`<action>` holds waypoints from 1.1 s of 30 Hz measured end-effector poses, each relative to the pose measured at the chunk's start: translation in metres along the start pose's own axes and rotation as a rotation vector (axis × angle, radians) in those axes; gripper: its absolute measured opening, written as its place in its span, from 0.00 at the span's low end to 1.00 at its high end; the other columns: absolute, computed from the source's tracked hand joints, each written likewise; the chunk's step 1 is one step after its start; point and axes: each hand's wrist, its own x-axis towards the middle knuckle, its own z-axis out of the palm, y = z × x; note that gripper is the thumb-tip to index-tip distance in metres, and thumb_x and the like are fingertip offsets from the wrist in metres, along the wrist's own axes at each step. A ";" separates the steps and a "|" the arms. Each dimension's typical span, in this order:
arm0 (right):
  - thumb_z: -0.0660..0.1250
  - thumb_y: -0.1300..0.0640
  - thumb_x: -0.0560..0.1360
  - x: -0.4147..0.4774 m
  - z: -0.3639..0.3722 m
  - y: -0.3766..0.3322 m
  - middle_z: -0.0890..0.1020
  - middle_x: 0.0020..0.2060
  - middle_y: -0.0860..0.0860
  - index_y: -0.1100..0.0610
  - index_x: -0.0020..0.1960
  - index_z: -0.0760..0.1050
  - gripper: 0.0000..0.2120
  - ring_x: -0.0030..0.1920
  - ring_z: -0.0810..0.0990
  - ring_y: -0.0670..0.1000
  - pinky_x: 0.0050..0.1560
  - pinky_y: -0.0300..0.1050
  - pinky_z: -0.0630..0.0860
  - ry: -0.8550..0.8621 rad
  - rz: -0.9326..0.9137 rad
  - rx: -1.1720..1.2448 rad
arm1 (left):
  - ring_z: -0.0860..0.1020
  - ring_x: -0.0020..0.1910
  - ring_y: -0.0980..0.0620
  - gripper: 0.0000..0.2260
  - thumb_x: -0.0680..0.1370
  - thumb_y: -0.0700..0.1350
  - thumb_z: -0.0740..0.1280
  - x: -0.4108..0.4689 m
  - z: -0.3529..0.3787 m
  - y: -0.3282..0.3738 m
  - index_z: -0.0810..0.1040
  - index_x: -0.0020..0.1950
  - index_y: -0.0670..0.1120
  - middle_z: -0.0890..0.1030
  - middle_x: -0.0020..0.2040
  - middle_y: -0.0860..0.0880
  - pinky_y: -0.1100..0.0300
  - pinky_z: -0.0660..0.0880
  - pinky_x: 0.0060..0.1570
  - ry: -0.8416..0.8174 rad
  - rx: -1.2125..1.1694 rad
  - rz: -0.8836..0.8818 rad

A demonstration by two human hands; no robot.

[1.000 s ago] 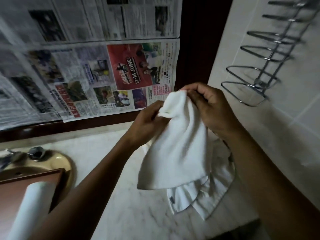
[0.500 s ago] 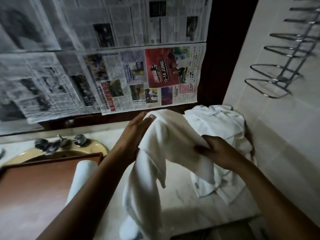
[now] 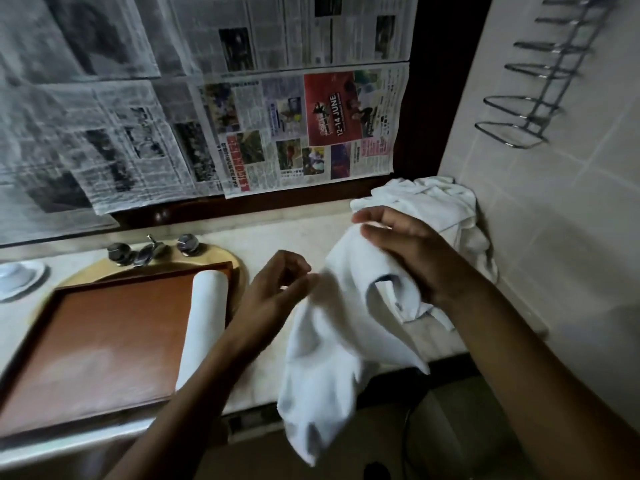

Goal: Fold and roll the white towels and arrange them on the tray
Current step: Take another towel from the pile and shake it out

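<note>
Under the right grip point(image 3: 398, 251) a white towel point(image 3: 332, 358) hangs unfolded, its top bunched beneath the palm & its tail dropping past the front edge of the surface point(image 3: 294, 230). That grip looks to be pinching the cloth's top edge btwn thumb & forefinger, w/ the other fingers reaching fwd. The left grip point(image 3: 277, 292), just left of it, has its fingers loosely curled right at the towel's side edge. It's too blurred to say whether it has hold of the cloth or of nothing.

Progress, as I read it: early. One rolled towel point(image 3: 204, 323) lies on the wooden tray point(image 3: 104, 341), along the tray edge nearest the left grip, & it's the only roll I can see there. The tray sits over the yellow sink point(image 3: 230, 263), w/ the taps point(image 3: 149, 252) beyond it. Past the right grip, in the corner by the tiled wall, a heap of loose towels point(image 3: 433, 202) waits, so several more to do, count unclear. The one in hand isn't yet folded, let alone rolled. It prob. needs laying flat, folding, rolling, then setting beside the first.

Writing: newspaper sheets point(image 3: 294, 126) cover the wall beyond both grips, & only the red ad reads: "12-14 JUNE". Other print is too small. A small tag point(image 3: 398, 306) shows on the towel below the right grip, no text legible. No brand I can make out.
</note>
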 end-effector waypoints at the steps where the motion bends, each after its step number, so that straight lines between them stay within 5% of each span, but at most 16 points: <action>1: 0.66 0.61 0.81 -0.002 0.009 0.000 0.82 0.44 0.52 0.57 0.60 0.79 0.09 0.44 0.81 0.48 0.43 0.38 0.78 -0.021 0.014 -0.004 | 0.80 0.49 0.43 0.17 0.74 0.56 0.74 -0.009 0.004 0.008 0.76 0.53 0.47 0.80 0.48 0.47 0.46 0.77 0.50 -0.058 -0.045 0.042; 4: 0.70 0.59 0.78 -0.005 0.027 0.001 0.82 0.47 0.54 0.56 0.64 0.79 0.14 0.48 0.81 0.52 0.46 0.44 0.81 -0.068 0.028 -0.006 | 0.82 0.51 0.54 0.22 0.72 0.54 0.79 -0.030 0.020 0.018 0.76 0.60 0.49 0.81 0.52 0.55 0.55 0.81 0.50 -0.164 0.098 0.127; 7: 0.71 0.59 0.76 -0.007 0.031 -0.005 0.83 0.47 0.51 0.54 0.67 0.78 0.19 0.50 0.83 0.52 0.45 0.44 0.83 -0.115 0.068 -0.005 | 0.83 0.47 0.54 0.08 0.78 0.48 0.72 -0.026 0.021 0.009 0.80 0.55 0.50 0.83 0.48 0.55 0.50 0.82 0.46 -0.008 0.186 0.164; 9: 0.72 0.56 0.77 -0.009 0.024 -0.007 0.84 0.52 0.48 0.51 0.67 0.78 0.18 0.54 0.83 0.50 0.48 0.47 0.84 -0.112 0.075 -0.113 | 0.81 0.43 0.53 0.04 0.80 0.46 0.68 -0.020 0.007 0.010 0.78 0.49 0.46 0.82 0.42 0.54 0.57 0.79 0.41 0.120 0.109 0.093; 12: 0.75 0.34 0.69 -0.017 0.009 -0.010 0.80 0.63 0.37 0.42 0.67 0.78 0.29 0.64 0.78 0.40 0.70 0.51 0.74 -0.100 0.030 -0.678 | 0.79 0.41 0.54 0.02 0.83 0.40 0.66 -0.011 -0.023 0.024 0.77 0.51 0.45 0.82 0.42 0.51 0.56 0.74 0.39 0.201 -0.090 0.065; 14: 0.74 0.23 0.61 -0.022 0.008 -0.008 0.79 0.59 0.37 0.40 0.64 0.77 0.37 0.59 0.77 0.41 0.63 0.46 0.75 -0.083 0.058 -1.111 | 0.80 0.41 0.53 0.03 0.83 0.41 0.66 -0.006 -0.031 0.037 0.78 0.51 0.48 0.84 0.44 0.51 0.55 0.75 0.38 0.144 -0.060 0.116; 16: 0.72 0.26 0.65 -0.024 0.011 -0.005 0.79 0.47 0.43 0.44 0.51 0.79 0.26 0.48 0.78 0.46 0.48 0.46 0.75 -0.025 0.017 -1.342 | 0.84 0.42 0.54 0.03 0.83 0.44 0.68 -0.001 -0.033 0.047 0.80 0.50 0.50 0.85 0.46 0.51 0.60 0.77 0.38 0.080 -0.001 0.119; 21: 0.64 0.41 0.73 -0.008 -0.024 -0.006 0.81 0.38 0.52 0.57 0.38 0.78 0.19 0.43 0.80 0.54 0.47 0.52 0.75 0.124 -0.301 -1.207 | 0.80 0.33 0.62 0.04 0.78 0.52 0.73 0.009 -0.051 0.059 0.82 0.47 0.53 0.84 0.35 0.57 0.62 0.75 0.34 -0.081 0.349 0.135; 23: 0.70 0.58 0.76 -0.006 -0.039 -0.011 0.83 0.40 0.48 0.53 0.41 0.81 0.05 0.45 0.82 0.48 0.48 0.44 0.76 0.081 -0.343 -1.073 | 0.72 0.27 0.63 0.07 0.76 0.56 0.74 0.014 -0.063 0.059 0.81 0.45 0.55 0.79 0.29 0.59 0.68 0.66 0.29 -0.117 0.544 0.176; 25: 0.71 0.69 0.75 -0.006 -0.046 -0.014 0.84 0.45 0.44 0.54 0.48 0.83 0.10 0.49 0.82 0.38 0.51 0.34 0.75 0.085 -0.390 -0.977 | 0.73 0.29 0.61 0.10 0.74 0.61 0.75 0.018 -0.074 0.060 0.80 0.44 0.56 0.76 0.29 0.57 0.66 0.66 0.30 -0.161 0.715 0.204; 30: 0.65 0.69 0.79 -0.002 -0.064 -0.003 0.84 0.52 0.46 0.58 0.55 0.82 0.11 0.56 0.80 0.37 0.60 0.37 0.74 0.205 -0.372 -0.808 | 0.75 0.33 0.60 0.15 0.75 0.58 0.74 0.022 -0.111 0.037 0.74 0.33 0.56 0.75 0.31 0.55 0.59 0.66 0.35 -0.245 0.897 0.152; 33: 0.62 0.57 0.85 -0.012 -0.058 0.006 0.79 0.60 0.37 0.51 0.65 0.78 0.11 0.60 0.74 0.29 0.65 0.24 0.65 0.257 -0.281 -0.743 | 0.76 0.33 0.58 0.17 0.76 0.63 0.71 0.014 -0.132 0.009 0.78 0.35 0.53 0.77 0.32 0.52 0.60 0.70 0.34 -0.213 0.743 0.124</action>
